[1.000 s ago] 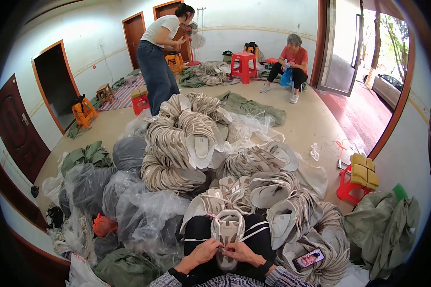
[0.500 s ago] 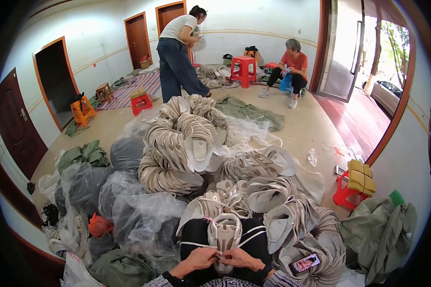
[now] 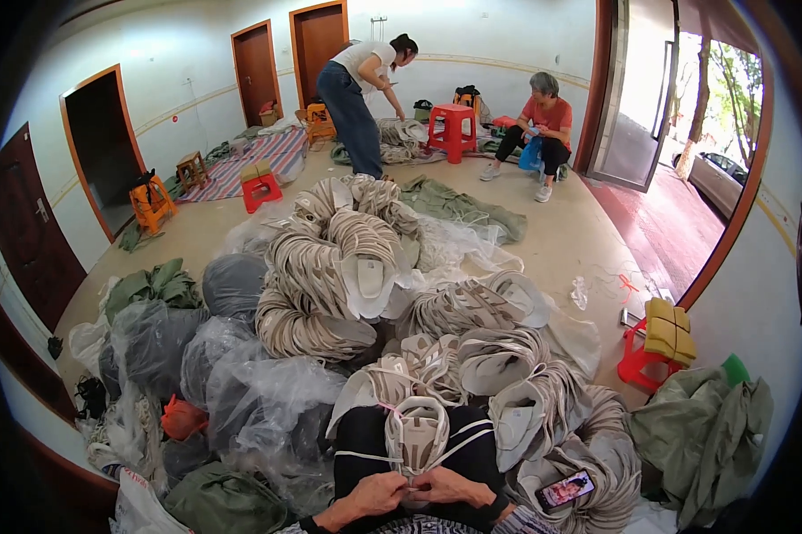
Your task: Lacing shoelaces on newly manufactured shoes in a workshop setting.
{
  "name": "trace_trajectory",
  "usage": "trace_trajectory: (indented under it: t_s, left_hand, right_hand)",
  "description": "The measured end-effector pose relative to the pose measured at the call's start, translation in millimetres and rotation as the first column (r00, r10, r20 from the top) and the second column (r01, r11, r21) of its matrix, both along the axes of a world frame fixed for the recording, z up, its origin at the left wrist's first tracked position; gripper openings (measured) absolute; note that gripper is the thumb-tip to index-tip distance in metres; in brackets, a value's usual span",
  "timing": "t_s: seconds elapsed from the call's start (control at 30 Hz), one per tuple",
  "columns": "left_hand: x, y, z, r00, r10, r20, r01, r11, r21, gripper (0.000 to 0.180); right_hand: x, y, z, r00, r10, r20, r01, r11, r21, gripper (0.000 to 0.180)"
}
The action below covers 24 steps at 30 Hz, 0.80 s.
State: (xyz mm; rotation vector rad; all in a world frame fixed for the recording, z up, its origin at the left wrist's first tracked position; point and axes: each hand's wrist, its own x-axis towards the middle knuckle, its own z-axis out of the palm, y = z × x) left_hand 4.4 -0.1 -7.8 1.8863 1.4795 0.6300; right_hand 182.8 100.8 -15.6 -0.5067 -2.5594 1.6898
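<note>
A beige and white shoe upper (image 3: 418,434) rests between my dark-trousered knees, its near end by my fingers. White shoelace (image 3: 465,442) runs out from both sides of it across my thighs. My left hand (image 3: 376,495) is closed in a pinch at the near end of the upper, where the laces come together. Close beside it, my right hand (image 3: 445,487) pinches at the same spot, fingertips almost touching the left ones. The bit of lace between the fingertips is mostly hidden. A pink tie (image 3: 388,407) shows at the upper's far left edge.
Nested stacks of similar uppers (image 3: 365,258) pile up ahead and to my right. A lit phone (image 3: 565,489) lies on the right stack. Plastic-wrapped bundles (image 3: 232,374) fill the left. A red stool (image 3: 643,358) holds yellow blocks. Two people are farther back, one bending, one seated.
Both my hands have shifted slightly toward me and stay pinched together. The standing person has moved right and bends lower, one arm reaching down.
</note>
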Motion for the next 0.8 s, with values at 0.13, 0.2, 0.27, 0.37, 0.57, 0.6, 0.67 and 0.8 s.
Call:
trace_trajectory:
  t_s: [0.13, 0.2, 0.27, 0.37, 0.57, 0.6, 0.67, 0.8]
  left_hand:
    - [-24.4, 10.1, -4.8, 0.978, 0.053, -0.199, -0.06, 0.998, -0.026, 0.019]
    - [-23.2, 15.6, -2.7, 0.974, 0.059, -0.218, -0.065, 0.998, -0.022, 0.018]
    - [-20.9, 18.1, -10.0, 0.969, 0.069, -0.237, -0.075, 0.997, -0.018, 0.017]
    - [-19.0, 14.7, -28.6, 0.97, 0.001, -0.244, 0.026, 0.994, 0.106, 0.013]
    - [7.1, -2.6, 27.1, 0.999, -0.022, 0.026, 0.026, 0.991, -0.133, 0.02]
    - [4.5, -2.1, 26.0, 1.0, -0.021, 0.023, 0.024, 0.991, -0.134, 0.02]
    - [-7.7, 2.0, 19.8, 0.996, -0.05, 0.071, 0.064, 0.975, -0.214, 0.019]
    - [-36.7, 15.1, 1.2, 0.993, -0.059, -0.103, 0.044, 0.99, -0.135, 0.024]
  right_hand:
    - [2.6, 3.2, -1.3, 0.998, 0.002, 0.069, -0.008, 0.996, 0.091, 0.028]
    - [6.2, 5.2, -0.6, 0.997, -0.02, 0.074, 0.015, 0.998, 0.066, 0.029]
    - [10.8, 7.7, -1.4, 0.998, -0.043, 0.049, 0.04, 0.997, 0.06, 0.03]
    - [13.9, 5.3, 2.2, 0.997, -0.081, 0.008, 0.081, 0.996, 0.026, 0.031]
    - [10.7, -8.4, 28.2, 0.999, -0.024, -0.035, 0.019, 0.989, -0.144, 0.037]
    - [9.3, -8.5, 37.4, 0.999, -0.023, -0.039, 0.017, 0.989, -0.145, 0.037]
    - [7.1, -6.7, 49.7, 0.996, 0.052, 0.068, -0.048, 0.997, -0.057, 0.036]
    - [14.7, -5.4, 25.4, 1.0, 0.008, -0.019, -0.008, 1.0, 0.005, 0.037]
